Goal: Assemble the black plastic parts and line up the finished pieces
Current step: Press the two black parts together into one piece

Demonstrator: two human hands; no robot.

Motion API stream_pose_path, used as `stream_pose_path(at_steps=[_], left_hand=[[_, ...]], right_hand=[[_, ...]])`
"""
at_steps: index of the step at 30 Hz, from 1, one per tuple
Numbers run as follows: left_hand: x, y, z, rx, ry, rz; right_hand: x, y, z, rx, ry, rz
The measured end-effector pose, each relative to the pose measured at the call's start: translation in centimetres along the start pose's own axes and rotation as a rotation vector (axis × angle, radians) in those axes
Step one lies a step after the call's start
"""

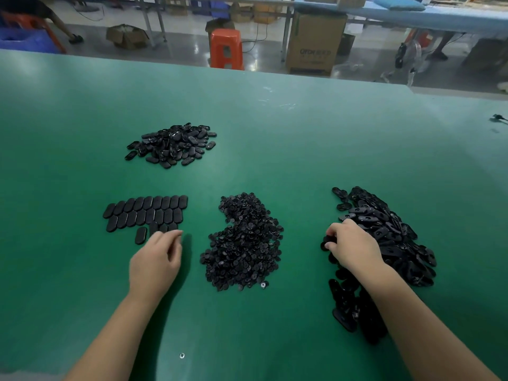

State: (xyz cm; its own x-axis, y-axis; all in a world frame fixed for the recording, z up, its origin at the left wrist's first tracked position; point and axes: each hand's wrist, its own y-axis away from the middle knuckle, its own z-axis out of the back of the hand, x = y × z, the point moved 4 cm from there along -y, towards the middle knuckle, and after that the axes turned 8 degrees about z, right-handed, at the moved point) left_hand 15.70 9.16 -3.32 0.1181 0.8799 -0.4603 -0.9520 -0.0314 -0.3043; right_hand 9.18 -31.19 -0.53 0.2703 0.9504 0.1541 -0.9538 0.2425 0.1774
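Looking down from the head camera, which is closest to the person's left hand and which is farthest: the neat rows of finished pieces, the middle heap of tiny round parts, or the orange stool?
From the left hand:
1. Rows of finished pieces, right at its fingertips.
2. Heap of small round parts, just to its right.
3. Orange stool, far off on the floor beyond the green table.

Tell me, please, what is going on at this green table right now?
A person is assembling black plastic parts. The left hand reaches to the near edge of the lined-up oval pieces, apparently placing one there. The right hand grips a part at the edge of the right-hand pile. A heap of small round parts lies between the hands, and another oval pile sits farther back.
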Motion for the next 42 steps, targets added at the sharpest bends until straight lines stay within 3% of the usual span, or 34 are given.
stream_pose_path(at_steps=[8, 11, 14, 19, 22, 26, 36, 42], left_hand=[[-3.8, -1.6, -2.8, 0.199, 0.016, -0.006], [-3.8, -1.8, -3.1, 0.221, 0.008, -0.011], [-3.6, -1.6, -3.2, 0.19, 0.033, -0.023], [-3.6, -1.3, -3.2, 0.16, 0.05, -0.037], [-3.7, -1.0, -2.8, 0.095, 0.092, -0.064], [-3.8, -0.7, -2.2, 0.015, 0.147, -0.062], [-5.0, 0.2, -1.3, -0.017, 0.291, -0.138], [-11.0, -0.2, -1.7, 0.106, 0.541, -0.13]], right_hand=[[-0.3, 0.5, 0.4, -0.107, -0.034, 0.036], [0.4, 1.0, 1.5, -0.254, -0.132, 0.08], [1.7, 1.6, 2.6, -0.363, -0.401, 0.08], [5.4, 2.3, 0.3, -0.28, -1.109, 0.029], [7.0, 2.0, -2.0, -0.302, -1.362, -0.045], [8.1, 1.9, -4.1, -0.416, -1.27, -0.08], [8.4, 1.8, -4.9, -0.536, -1.044, -0.025], [8.2, 2.0, -5.4, -0.57, -1.058, -0.029]])
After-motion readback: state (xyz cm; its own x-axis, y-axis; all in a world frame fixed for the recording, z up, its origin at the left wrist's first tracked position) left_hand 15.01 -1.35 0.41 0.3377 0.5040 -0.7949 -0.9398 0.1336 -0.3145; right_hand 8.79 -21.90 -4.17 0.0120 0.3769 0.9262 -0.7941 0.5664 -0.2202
